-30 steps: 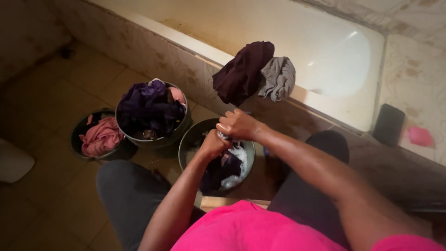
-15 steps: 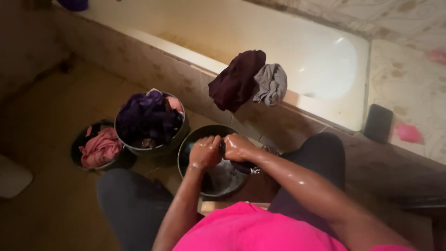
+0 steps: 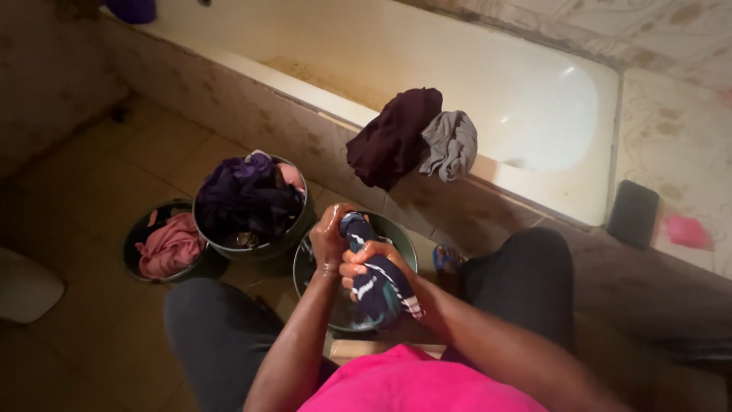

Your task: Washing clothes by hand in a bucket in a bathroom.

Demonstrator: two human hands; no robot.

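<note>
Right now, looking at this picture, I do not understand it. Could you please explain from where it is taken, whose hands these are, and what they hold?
The camera sits on a person's head and looks down, so the hands are that person's own. The left hand and right hand together grip a twisted dark blue cloth with white stripes above a round dark bucket on the tiled floor. Beside it stand a bucket of purple clothes and a smaller bucket with a pink garment. A maroon cloth and a grey cloth hang over the white bathtub's edge.
</note>
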